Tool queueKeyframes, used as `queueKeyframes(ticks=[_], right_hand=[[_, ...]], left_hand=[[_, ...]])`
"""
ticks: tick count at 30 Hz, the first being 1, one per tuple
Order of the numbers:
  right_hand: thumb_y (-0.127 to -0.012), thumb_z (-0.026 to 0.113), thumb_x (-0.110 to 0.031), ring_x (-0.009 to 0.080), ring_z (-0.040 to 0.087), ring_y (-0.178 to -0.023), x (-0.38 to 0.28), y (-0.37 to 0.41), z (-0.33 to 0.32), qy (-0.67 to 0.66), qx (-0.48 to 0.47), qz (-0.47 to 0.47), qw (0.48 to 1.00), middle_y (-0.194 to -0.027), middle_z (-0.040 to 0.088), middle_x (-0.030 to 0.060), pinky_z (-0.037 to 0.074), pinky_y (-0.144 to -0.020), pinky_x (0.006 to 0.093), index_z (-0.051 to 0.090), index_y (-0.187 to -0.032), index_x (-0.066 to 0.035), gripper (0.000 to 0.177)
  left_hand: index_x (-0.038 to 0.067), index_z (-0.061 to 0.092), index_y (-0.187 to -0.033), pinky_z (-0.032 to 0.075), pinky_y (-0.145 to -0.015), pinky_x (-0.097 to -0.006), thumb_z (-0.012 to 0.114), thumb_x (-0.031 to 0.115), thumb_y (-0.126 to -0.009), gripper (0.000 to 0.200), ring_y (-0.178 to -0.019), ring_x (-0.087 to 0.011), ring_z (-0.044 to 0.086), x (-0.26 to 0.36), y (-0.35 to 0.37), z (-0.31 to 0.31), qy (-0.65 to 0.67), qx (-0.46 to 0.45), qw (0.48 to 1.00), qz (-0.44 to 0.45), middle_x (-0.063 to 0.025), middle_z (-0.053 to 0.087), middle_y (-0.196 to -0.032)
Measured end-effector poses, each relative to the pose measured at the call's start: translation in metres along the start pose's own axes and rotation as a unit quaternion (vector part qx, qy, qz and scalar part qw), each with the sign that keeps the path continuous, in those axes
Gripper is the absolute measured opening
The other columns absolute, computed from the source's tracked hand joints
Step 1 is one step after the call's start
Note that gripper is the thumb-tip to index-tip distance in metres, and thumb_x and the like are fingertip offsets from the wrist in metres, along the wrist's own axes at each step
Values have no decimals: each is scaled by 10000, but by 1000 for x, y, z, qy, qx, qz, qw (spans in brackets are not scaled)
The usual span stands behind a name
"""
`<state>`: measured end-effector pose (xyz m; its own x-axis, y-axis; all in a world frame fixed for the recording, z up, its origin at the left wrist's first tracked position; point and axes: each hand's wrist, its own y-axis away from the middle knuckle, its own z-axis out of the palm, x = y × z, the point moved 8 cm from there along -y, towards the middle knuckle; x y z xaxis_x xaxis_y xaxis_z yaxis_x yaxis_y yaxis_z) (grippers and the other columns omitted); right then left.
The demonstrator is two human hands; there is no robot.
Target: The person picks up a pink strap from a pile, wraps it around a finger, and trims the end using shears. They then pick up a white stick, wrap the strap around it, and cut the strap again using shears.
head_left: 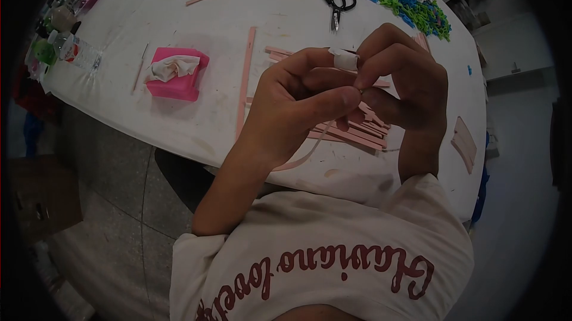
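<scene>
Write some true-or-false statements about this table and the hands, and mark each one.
1. The black-handled scissors lie on the white table, beyond the hands. True.
2. The pink tissue box sits to the right of both hands. False: it sits to the left of the left hand.
3. The left hand and the right hand each have their grip closed on a thin pink strip. True.
4. The heap of blue and green plastic pieces lies at the near table edge. False: it lies at the far right, beyond the scissors.
</scene>
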<state>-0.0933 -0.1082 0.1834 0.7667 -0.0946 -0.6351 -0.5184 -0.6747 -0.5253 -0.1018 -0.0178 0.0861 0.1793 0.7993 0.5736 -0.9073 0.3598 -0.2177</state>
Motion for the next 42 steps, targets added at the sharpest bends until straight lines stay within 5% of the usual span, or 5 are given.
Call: queueKeyframes(ticks=[8, 17, 29, 31, 42], right_hand=[[-638, 616, -14, 156, 490, -707, -2, -2, -6, -12, 6, -17, 1000, -776, 525, 94, 373, -601, 258, 585, -794, -14, 159], [-657, 613, 86, 161, 515, -732, -3, -4, -30, -50, 29, -58, 997, -797, 540, 112, 399, -615, 264, 589, -842, 51, 190], [-789, 588, 6, 157, 517, -753, 2, 2, -65, -35, 79, -65, 994, -834, 545, 114, 401, -626, 278, 575, -905, 41, 122], [-839, 495, -83, 157, 404, -745, 5, 4, -71, 7, 84, -39, 996, -876, 518, 136, 310, -658, 285, 519, -885, -11, 89], [-868, 514, -69, 197, 483, -817, 19, 15, -121, -64, 181, 13, 981, -920, 533, 149, 381, -753, 323, 554, -918, 22, 111]], left_hand=[[-22, 513, -1060, 548, -590, -267, 661, -9, -800, 299, -725, -163, 649, -2, 0, 7, 22, 7, 1000, -20, -151, 661, -934], [-5, 538, -1047, 551, -543, -273, 646, 25, -817, 255, -666, -220, 663, -4, 6, 2, -49, 53, 997, -31, -202, 657, -929], [62, 547, -1141, 522, -542, -290, 645, -5, -813, 349, -698, -234, 660, -16, 16, -10, -65, 55, 994, -70, -202, 662, -942], [58, 545, -1141, 522, -544, -293, 644, -5, -814, 347, -698, -234, 658, -19, 18, -12, -56, 52, 995, -70, -203, 661, -946], [7, 527, -1154, 526, -563, -313, 643, -8, -813, 360, -702, -230, 649, -35, 33, -28, -36, 64, 991, -109, -181, 661, -960]])
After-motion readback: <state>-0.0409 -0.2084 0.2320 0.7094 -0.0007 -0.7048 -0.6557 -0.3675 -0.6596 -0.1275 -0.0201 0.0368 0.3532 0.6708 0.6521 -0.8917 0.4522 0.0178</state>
